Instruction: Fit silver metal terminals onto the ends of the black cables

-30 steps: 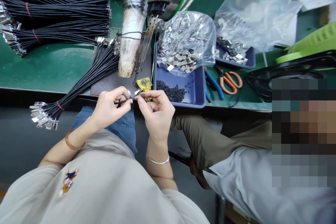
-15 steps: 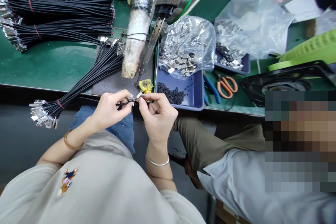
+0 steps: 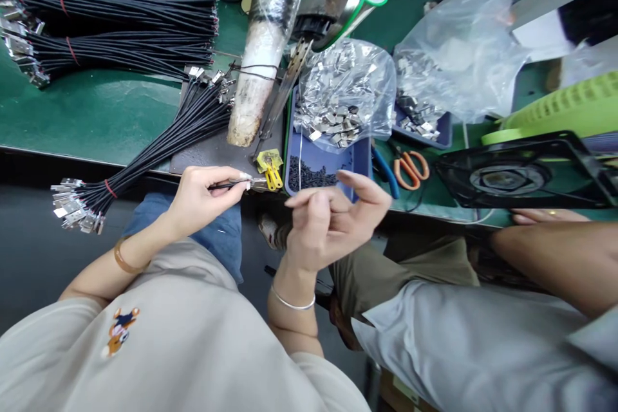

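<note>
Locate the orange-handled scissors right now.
In the head view, right of centre, the scissors lie on the green table between the blue handle and black fan.

A thin black cable (image 3: 221, 186) is pinched nearly level just left of the blue tray (image 3: 361, 156), partly hidden, its silvery metal connector (image 3: 259, 185) pointing toward the tray's near left corner.

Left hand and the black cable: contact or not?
Touching. The head view shows the left hand pinching the black cable between thumb and fingers, with the cable visible in the pinch.
</note>
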A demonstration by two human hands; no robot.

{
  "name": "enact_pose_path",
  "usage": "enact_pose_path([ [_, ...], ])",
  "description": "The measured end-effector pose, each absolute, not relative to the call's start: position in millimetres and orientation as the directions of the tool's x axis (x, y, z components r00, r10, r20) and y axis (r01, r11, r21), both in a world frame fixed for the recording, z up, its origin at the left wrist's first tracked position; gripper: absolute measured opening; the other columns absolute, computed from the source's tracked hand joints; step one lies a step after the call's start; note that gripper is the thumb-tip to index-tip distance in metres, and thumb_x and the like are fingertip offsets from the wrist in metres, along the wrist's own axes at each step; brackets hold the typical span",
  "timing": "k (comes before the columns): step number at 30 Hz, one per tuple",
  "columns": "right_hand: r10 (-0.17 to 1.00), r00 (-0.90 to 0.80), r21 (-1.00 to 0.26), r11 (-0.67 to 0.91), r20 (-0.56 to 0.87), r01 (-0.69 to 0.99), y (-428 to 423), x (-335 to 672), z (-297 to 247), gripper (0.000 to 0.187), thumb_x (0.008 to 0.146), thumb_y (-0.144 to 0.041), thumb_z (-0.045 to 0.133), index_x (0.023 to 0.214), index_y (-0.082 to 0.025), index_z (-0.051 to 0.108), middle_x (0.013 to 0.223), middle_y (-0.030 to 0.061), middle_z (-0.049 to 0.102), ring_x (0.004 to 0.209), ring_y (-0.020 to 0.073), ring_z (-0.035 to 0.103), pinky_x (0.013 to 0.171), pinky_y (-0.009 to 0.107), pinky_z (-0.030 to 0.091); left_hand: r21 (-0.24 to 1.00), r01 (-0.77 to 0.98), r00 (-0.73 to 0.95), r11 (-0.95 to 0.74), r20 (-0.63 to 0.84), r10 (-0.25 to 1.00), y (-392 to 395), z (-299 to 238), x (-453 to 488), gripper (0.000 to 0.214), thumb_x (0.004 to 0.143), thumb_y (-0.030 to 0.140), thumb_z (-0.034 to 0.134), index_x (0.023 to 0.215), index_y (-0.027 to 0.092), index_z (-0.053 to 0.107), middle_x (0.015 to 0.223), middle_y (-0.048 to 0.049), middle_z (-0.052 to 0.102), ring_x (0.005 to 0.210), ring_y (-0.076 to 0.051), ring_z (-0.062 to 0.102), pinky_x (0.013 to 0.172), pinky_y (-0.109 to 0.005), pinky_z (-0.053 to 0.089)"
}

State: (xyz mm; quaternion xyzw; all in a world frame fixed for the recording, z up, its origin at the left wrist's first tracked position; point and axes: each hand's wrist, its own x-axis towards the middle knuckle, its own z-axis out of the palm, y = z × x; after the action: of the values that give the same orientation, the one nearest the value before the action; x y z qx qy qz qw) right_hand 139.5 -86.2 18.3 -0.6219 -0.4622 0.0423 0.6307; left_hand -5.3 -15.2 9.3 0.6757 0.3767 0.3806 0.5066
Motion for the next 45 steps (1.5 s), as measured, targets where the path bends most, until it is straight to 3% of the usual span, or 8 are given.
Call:
enact_pose_path([
  [5,0.747,0.432,-0.778,0.179,0.506,0.602,-84,142,10,0.005,0.095,-0.027,0.062,0.096,-0.023,0.061,0.093,0.0027,0.078,0.066,0.0146,0.075,0.059,0.027,0.06,0.99,0.102,0.408,-0.096,0.046,0.912,-10,14,0,0.017,0.08,0.023,0.063,0.076,0.011,0.075,0.062,0.0004,0.064,0.051,-0.006,0.044,0.048,-0.016,0.036],
  [8,0.816,0.323,-0.756,0.196,0.479,0.624,-79,141,4,0.007,0.092,-0.024,0.065,0.086,-0.023,0.062,0.098,0.0053,0.079,0.082,0.0173,0.077,0.069,0.029,0.063,0.991,0.098,0.394,-0.089,0.043,0.918,-7,16,3,0.015,0.078,0.022,0.063,0.075,0.012,0.075,0.062,0.001,0.064,0.052,-0.006,0.043,0.048,-0.016,0.036],
  [17,0.862,0.386,-0.869,0.116,0.328,0.481,-66,142,9,0.01,0.087,-0.022,0.066,0.079,-0.021,0.06,0.098,0.0058,0.081,0.081,0.0169,0.079,0.07,0.027,0.066,0.966,0.194,0.326,-0.17,0.1,0.94,-3,19,10,0.016,0.078,0.02,0.061,0.072,0.012,0.073,0.054,0.0038,0.056,0.049,-0.005,0.039,0.045,-0.015,0.03],
  [26,0.851,0.384,-0.864,0.144,0.357,0.483,-61,144,15,0.007,0.085,-0.019,0.069,0.08,-0.021,0.066,0.094,0.002,0.08,0.077,0.0143,0.078,0.068,0.024,0.065,0.933,0.231,0.285,-0.276,0.206,0.936,-2,19,12,0.014,0.08,0.02,0.063,0.077,0.013,0.075,0.067,-0.0007,0.07,0.056,-0.008,0.055,0.046,-0.014,0.037],
  [34,0.874,0.308,-0.833,0.172,0.375,0.526,-65,146,19,0.013,0.085,-0.012,0.066,0.077,-0.021,0.061,0.093,0.0011,0.08,0.076,0.0121,0.077,0.067,0.02,0.065,0.953,0.248,0.296,-0.173,0.095,0.951,-7,15,11,0.015,0.079,0.021,0.061,0.075,0.013,0.074,0.063,0.0025,0.066,0.054,-0.006,0.05,0.045,-0.013,0.034],
  [40,0.866,0.31,-0.815,0.169,0.391,0.554,-67,145,14,0.01,0.087,-0.017,0.066,0.079,-0.021,0.061,0.091,0.0007,0.08,0.073,0.0124,0.078,0.065,0.021,0.065,0.928,0.29,0.343,-0.234,0.127,0.931,-6,15,12,0.012,0.079,0.017,0.06,0.072,0.014,0.07,0.056,0.0049,0.058,0.048,-0.005,0.043,0.047,-0.016,0.034],
  [43,0.809,0.402,-0.818,0.159,0.428,0.553,-72,149,10,0.006,0.089,-0.023,0.067,0.085,-0.021,0.063,0.086,-0.0002,0.078,0.063,0.0122,0.076,0.059,0.021,0.063,0.898,0.264,0.487,-0.352,0.191,0.852,-10,21,1,0.014,0.081,0.016,0.061,0.072,0.015,0.072,0.064,0.0003,0.067,0.057,-0.01,0.056,0.059,-0.021,0.046],
  [45,0.718,0.513,-0.823,0.148,0.471,0.549,-75,154,9,0.009,0.089,-0.026,0.068,0.087,-0.019,0.062,0.08,-0.0009,0.077,0.053,0.0113,0.072,0.048,0.019,0.056,0.898,0.21,0.579,-0.386,0.204,0.789,-20,22,-17,0.01,0.081,0.024,0.068,0.079,0.018,0.076,0.087,-0.0064,0.077,0.083,-0.018,0.069,0.082,-0.03,0.055],
])
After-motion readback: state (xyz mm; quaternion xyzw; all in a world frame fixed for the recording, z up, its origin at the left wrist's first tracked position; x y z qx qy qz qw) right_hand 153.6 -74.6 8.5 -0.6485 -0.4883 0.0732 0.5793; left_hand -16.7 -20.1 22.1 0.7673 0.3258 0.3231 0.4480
